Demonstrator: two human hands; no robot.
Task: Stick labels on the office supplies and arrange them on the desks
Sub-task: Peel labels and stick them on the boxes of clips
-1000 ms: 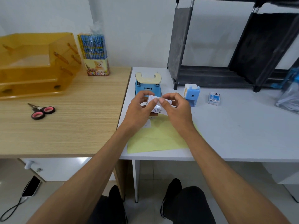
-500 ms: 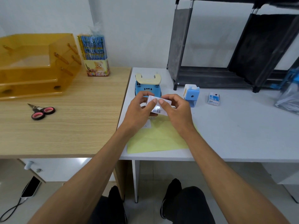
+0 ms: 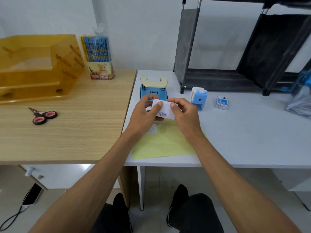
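Head view: both hands at frame centre. Left hand and right hand pinch a small white box, barcode facing up, held above the white surface over a yellow sheet. Hole punch just behind. Scissors centre-left.

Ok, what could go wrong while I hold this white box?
Left hand and right hand pinch the white box in mid-air; a slip might drop it. A label placed near its barcode might cover it. The white label on the yellow sheet, below the left hand, could get brushed.
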